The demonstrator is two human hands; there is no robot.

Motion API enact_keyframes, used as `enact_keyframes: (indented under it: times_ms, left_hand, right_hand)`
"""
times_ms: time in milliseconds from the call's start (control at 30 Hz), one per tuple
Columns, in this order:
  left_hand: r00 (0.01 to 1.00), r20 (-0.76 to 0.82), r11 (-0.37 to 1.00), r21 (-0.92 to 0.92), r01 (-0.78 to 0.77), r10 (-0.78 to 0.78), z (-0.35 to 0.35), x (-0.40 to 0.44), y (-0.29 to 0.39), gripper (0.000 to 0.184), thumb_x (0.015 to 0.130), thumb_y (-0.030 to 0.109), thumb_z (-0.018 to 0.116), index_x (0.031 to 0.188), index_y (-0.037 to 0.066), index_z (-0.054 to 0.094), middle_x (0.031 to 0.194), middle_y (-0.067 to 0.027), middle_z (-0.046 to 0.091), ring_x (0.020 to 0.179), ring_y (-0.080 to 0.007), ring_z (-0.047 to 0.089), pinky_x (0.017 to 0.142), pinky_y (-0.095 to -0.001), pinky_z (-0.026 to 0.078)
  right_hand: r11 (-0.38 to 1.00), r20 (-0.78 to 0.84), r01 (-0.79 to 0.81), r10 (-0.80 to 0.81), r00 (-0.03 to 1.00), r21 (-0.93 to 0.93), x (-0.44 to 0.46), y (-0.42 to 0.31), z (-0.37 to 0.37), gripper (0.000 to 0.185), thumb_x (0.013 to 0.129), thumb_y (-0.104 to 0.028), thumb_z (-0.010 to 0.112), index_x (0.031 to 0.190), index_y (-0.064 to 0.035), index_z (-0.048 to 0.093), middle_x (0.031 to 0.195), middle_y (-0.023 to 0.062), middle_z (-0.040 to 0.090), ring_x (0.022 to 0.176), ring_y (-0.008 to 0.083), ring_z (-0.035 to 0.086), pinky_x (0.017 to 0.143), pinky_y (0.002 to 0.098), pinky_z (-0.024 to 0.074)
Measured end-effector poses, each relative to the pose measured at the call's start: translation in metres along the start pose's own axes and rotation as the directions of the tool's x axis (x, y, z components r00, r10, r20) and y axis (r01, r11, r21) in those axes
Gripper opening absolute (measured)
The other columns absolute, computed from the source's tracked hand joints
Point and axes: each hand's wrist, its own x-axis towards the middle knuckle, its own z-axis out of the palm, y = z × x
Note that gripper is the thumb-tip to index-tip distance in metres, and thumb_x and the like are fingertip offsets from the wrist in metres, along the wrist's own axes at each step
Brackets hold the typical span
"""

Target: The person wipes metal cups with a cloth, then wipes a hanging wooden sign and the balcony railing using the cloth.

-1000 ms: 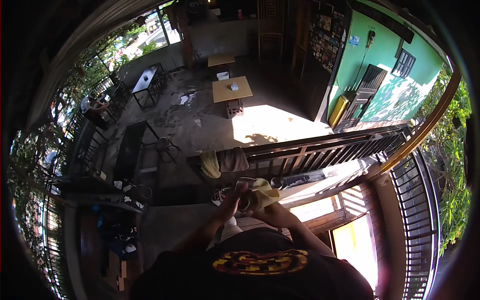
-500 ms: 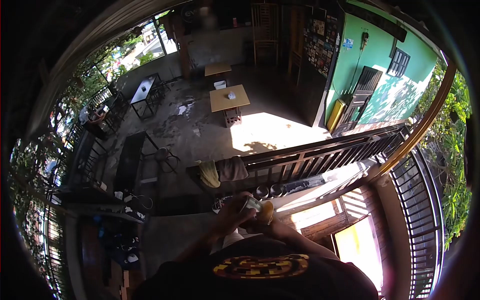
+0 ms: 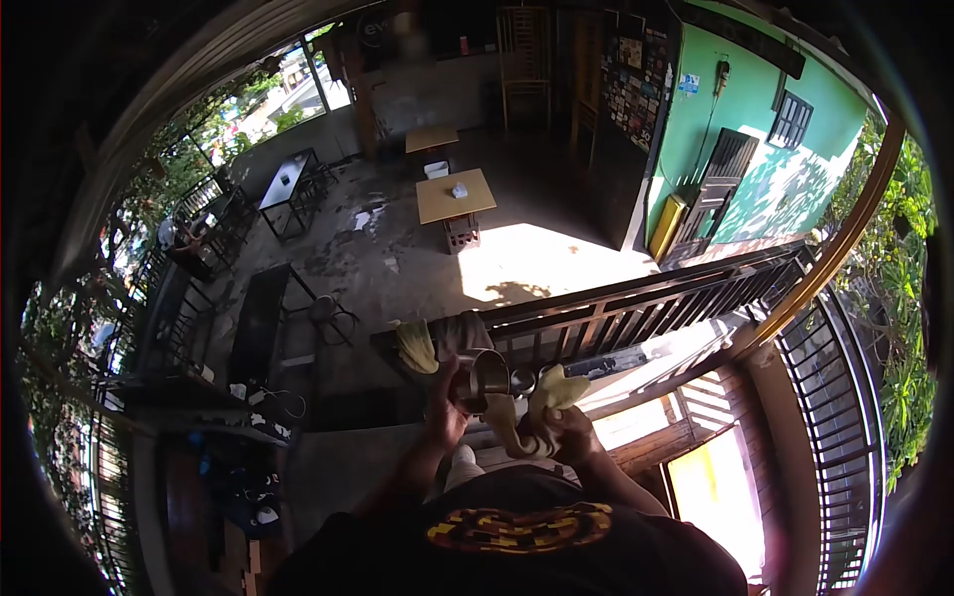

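My left hand [image 3: 449, 407] is closed around the side of a shiny metal cup [image 3: 487, 373], tilted so that its mouth faces right. A pale yellow cloth [image 3: 556, 393] is gripped in my right hand [image 3: 573, 437], close to the cup. The cloth's top flares upward, and a lower fold hangs toward the cup's rim. Just behind the cup, another metal cup [image 3: 522, 380] stands on the ledge, partly hidden. Draped over the railing are a yellow-green cloth [image 3: 415, 346] and a dark grey cloth [image 3: 459, 330].
A dark slatted railing [image 3: 636, 303] runs in front of me to the right. Beyond it are a wooden table [image 3: 452, 203], a white-topped table [image 3: 285, 179] and a black bench [image 3: 260, 308]. A person [image 3: 184, 243] is at the far left.
The metal cup has moved up and left, its mouth now turned to the right. The cloth, bunched beside the cup before, is spread out and raised in my right hand. My hands are farther apart.
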Motion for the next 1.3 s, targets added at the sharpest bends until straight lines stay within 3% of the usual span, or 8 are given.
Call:
enact_keyframes:
  times_ms: [100, 233, 433, 600, 733, 867, 933, 1300]
  left_hand:
    - [0.993, -0.007, 0.970, -0.217, 0.112, -0.116, 0.006, 0.002, 0.020, 0.055, 0.098, 0.057, 0.055, 0.126, 0.010, 0.061, 0.118, -0.0076, 0.070, 0.108, -0.0214, 0.069, 0.093, -0.0405, 0.057]
    - [0.969, 0.029, 0.931, -0.270, 0.243, -0.245, 0.007, 0.006, 0.000, 0.059, 0.098, 0.060, 0.051, 0.126, 0.010, 0.062, 0.116, -0.0090, 0.071, 0.108, -0.0252, 0.070, 0.093, -0.0434, 0.057]
    - [0.973, 0.210, 0.853, -0.489, 0.184, -0.090, 0.010, -0.002, -0.022, 0.071, 0.096, 0.067, 0.048, 0.134, 0.008, 0.058, 0.123, -0.0143, 0.069, 0.109, -0.0302, 0.069, 0.091, -0.0453, 0.059]
    - [0.926, 0.379, 0.829, -0.518, 0.210, 0.002, 0.016, -0.004, 0.000, 0.074, 0.097, 0.065, 0.045, 0.140, 0.006, 0.053, 0.134, -0.0202, 0.062, 0.122, -0.0362, 0.062, 0.098, -0.0487, 0.054]
    - [0.923, 0.381, 0.748, -0.625, 0.221, 0.046, 0.017, -0.015, 0.009, 0.082, 0.097, 0.066, 0.044, 0.145, 0.000, 0.047, 0.145, -0.0227, 0.052, 0.133, -0.0313, 0.054, 0.111, -0.0466, 0.044]
    - [0.932, 0.362, 0.894, -0.410, 0.180, -0.021, -0.006, -0.010, -0.002, 0.073, 0.099, 0.061, 0.047, 0.142, 0.002, 0.052, 0.141, -0.0179, 0.057, 0.129, -0.0273, 0.058, 0.108, -0.0442, 0.046]
    - [0.966, 0.245, 0.911, -0.376, 0.171, -0.080, -0.031, -0.004, -0.024, 0.065, 0.102, 0.056, 0.049, 0.140, 0.004, 0.054, 0.135, -0.0135, 0.062, 0.125, -0.0245, 0.060, 0.106, -0.0413, 0.048]
    - [0.998, -0.049, 0.811, 0.581, 0.064, -0.043, -0.005, -0.009, 0.003, 0.051, 0.104, 0.043, 0.056, 0.137, 0.004, 0.055, 0.110, -0.0044, 0.066, 0.099, -0.0084, 0.062, 0.082, -0.0274, 0.053]
  right_hand:
    - [0.749, -0.066, -0.011, -0.044, 0.997, -0.663, 0.003, -0.020, 0.050, 0.035, 0.098, -0.024, 0.066, 0.126, -0.0042, 0.058, 0.114, 0.0088, 0.065, 0.108, 0.0219, 0.064, 0.093, 0.0380, 0.0534]
    - [-0.113, 0.105, 0.106, 0.016, 0.994, -0.988, 0.025, -0.005, 0.049, 0.033, 0.084, -0.011, 0.075, 0.114, -0.0051, 0.063, 0.104, 0.0099, 0.063, 0.101, 0.0270, 0.063, 0.088, 0.0384, 0.0511]
    - [0.228, 0.069, 0.156, -0.348, 0.935, -0.961, 0.015, 0.019, 0.022, 0.043, 0.075, -0.018, 0.080, 0.113, -0.0075, 0.063, 0.108, 0.0104, 0.062, 0.108, 0.0306, 0.060, 0.094, 0.0426, 0.0473]
    - [-0.299, 0.193, 0.031, -0.527, 0.828, -0.954, 0.007, 0.031, -0.003, 0.046, 0.081, -0.014, 0.076, 0.123, -0.0044, 0.061, 0.117, 0.0136, 0.063, 0.121, 0.0338, 0.056, 0.103, 0.0462, 0.0438]
    - [0.269, -0.159, 0.028, -0.647, 0.746, -0.963, 0.007, 0.012, -0.011, 0.035, 0.097, -0.009, 0.060, 0.131, -0.0003, 0.057, 0.123, 0.0133, 0.062, 0.122, 0.0286, 0.057, 0.102, 0.0426, 0.0463]
    - [0.280, -0.019, 0.131, -0.476, 0.879, -0.951, 0.009, 0.007, -0.003, 0.039, 0.103, -0.009, 0.054, 0.141, 0.0001, 0.051, 0.132, 0.0140, 0.059, 0.124, 0.0205, 0.055, 0.103, 0.0362, 0.0454]
    - [0.681, -0.343, -0.159, -0.142, 0.929, -0.714, 0.004, 0.008, 0.034, 0.042, 0.102, -0.009, 0.057, 0.142, 0.0000, 0.047, 0.132, 0.0138, 0.058, 0.123, 0.0200, 0.054, 0.104, 0.0354, 0.0436]
    - [0.304, -0.314, -0.176, -0.501, 0.806, -0.936, 0.024, 0.025, 0.011, 0.034, 0.094, -0.020, 0.064, 0.123, -0.0021, 0.062, 0.111, 0.0193, 0.068, 0.100, 0.0354, 0.069, 0.084, 0.0440, 0.0536]
